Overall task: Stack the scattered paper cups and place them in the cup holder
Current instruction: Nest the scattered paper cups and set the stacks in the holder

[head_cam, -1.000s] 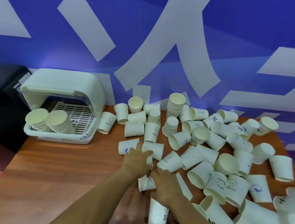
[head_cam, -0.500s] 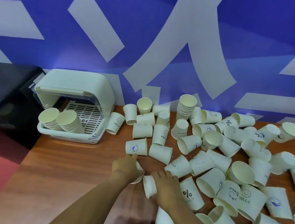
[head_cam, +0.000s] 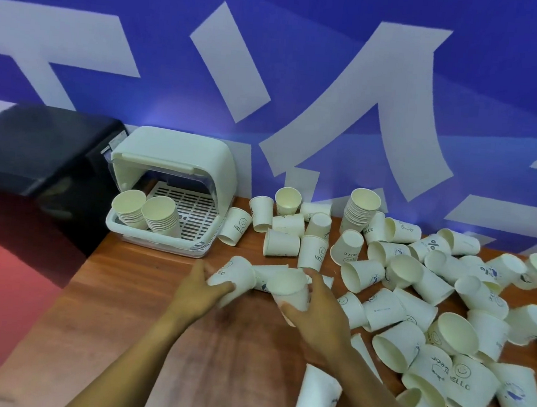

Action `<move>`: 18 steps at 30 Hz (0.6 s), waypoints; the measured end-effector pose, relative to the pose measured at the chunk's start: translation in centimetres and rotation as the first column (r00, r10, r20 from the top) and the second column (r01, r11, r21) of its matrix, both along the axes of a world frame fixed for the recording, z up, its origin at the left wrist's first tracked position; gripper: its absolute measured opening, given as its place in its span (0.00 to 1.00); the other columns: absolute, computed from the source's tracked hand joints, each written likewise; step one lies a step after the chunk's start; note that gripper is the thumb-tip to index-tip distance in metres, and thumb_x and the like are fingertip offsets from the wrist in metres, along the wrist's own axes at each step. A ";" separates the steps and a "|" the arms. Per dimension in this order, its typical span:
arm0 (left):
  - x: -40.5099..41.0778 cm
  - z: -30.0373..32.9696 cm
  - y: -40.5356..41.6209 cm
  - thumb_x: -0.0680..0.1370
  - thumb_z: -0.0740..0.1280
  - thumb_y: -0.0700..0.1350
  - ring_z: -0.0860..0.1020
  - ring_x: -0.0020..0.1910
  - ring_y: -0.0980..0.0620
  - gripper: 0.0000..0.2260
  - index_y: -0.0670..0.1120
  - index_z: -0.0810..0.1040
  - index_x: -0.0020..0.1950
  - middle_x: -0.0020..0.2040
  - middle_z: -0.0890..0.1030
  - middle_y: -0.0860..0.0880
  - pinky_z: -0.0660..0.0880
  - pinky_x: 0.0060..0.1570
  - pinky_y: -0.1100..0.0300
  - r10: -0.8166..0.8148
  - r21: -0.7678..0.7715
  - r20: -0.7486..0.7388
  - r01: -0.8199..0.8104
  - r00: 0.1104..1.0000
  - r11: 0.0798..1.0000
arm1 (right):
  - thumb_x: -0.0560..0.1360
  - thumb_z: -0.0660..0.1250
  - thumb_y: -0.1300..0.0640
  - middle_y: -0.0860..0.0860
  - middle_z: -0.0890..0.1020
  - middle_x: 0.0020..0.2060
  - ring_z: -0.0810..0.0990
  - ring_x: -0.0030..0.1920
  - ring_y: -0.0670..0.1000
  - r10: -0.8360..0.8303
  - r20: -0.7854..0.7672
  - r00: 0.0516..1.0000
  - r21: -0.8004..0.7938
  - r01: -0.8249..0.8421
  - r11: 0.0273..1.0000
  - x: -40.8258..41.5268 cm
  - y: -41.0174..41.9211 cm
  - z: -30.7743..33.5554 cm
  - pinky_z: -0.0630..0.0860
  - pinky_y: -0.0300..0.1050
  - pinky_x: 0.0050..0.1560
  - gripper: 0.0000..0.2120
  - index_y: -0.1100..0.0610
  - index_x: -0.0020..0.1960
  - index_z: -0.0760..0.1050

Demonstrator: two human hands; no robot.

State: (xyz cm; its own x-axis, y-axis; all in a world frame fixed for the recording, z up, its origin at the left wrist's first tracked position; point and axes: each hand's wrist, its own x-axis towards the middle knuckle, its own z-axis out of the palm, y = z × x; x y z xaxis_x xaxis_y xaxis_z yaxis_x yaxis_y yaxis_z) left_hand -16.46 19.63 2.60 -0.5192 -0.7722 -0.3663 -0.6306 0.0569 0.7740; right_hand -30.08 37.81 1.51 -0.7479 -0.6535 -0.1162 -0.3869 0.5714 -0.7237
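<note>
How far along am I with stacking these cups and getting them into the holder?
Early on. Done: two stacks sit in the cup holder. One more stack waits by the wall. In hand: your left hand and right hand each hold a cup. Left: dozens of loose cups on the table.

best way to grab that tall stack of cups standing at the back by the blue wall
Wrap fingers around the side wall of the tall stack, low down in the ribbed band of nested rims, coming from the front. It stands upright with its mouth up, so a mid-to-low side grip should keep it together. Loose cups lean against its right, so lift straight up.
</note>
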 end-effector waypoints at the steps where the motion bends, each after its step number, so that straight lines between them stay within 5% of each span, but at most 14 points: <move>1: 0.6 0.2 -0.2 0.66 0.75 0.50 0.77 0.46 0.49 0.22 0.44 0.70 0.52 0.48 0.77 0.48 0.72 0.43 0.56 0.014 0.040 -0.022 -0.013 1.000 0.999 | 0.67 0.71 0.39 0.43 0.76 0.60 0.76 0.59 0.47 0.007 0.008 1.000 -0.015 -0.007 1.000 0.2 -0.5 0.4 0.75 0.47 0.57 0.35 0.43 0.70 0.61; 6: 2.8 1.2 -1.1 0.61 0.70 0.52 0.80 0.50 0.49 0.30 0.51 0.68 0.61 0.53 0.78 0.48 0.80 0.47 0.53 0.032 0.280 -0.158 0.014 0.987 0.960 | 0.68 0.71 0.42 0.39 0.73 0.56 0.74 0.56 0.45 0.034 0.026 0.999 -0.054 -0.032 0.998 1.6 -3.2 2.1 0.74 0.44 0.55 0.31 0.42 0.68 0.62; 10: 3.4 2.6 -3.2 0.60 0.70 0.48 0.79 0.45 0.50 0.22 0.47 0.75 0.52 0.50 0.80 0.46 0.78 0.41 0.55 -0.098 0.294 -0.179 0.149 0.979 0.944 | 0.68 0.71 0.41 0.37 0.74 0.53 0.74 0.54 0.42 0.027 0.027 0.999 -0.077 -0.025 0.997 2.9 -5.2 2.6 0.71 0.40 0.53 0.27 0.41 0.63 0.65; 14: 5.0 3.6 -5.6 0.60 0.68 0.45 0.75 0.43 0.56 0.28 0.47 0.67 0.59 0.48 0.76 0.51 0.73 0.36 0.65 -0.200 0.326 -0.182 0.251 0.963 0.911 | 0.63 0.68 0.36 0.40 0.76 0.57 0.76 0.56 0.45 -0.007 0.034 0.999 0.004 0.007 1.000 4.8 -8.0 2.3 0.76 0.47 0.56 0.31 0.41 0.64 0.66; 18: 7.9 3.5 -9.4 0.59 0.68 0.46 0.75 0.46 0.55 0.33 0.49 0.63 0.63 0.51 0.75 0.50 0.73 0.39 0.64 -0.228 0.313 -0.207 0.285 0.952 0.906 | 0.64 0.69 0.39 0.39 0.76 0.55 0.76 0.56 0.44 -0.033 0.040 0.999 0.036 0.032 0.999 7.7 -11.5 2.5 0.75 0.47 0.56 0.30 0.42 0.63 0.66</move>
State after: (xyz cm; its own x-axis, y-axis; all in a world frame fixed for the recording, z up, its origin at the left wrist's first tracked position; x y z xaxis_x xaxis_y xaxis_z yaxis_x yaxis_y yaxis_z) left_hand -8.51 10.21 6.11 -0.7565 -0.4509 -0.4737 -0.4938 -0.0811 0.8658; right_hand -22.40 26.34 4.05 -0.7628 -0.6240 -0.1695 -0.3383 0.6085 -0.7178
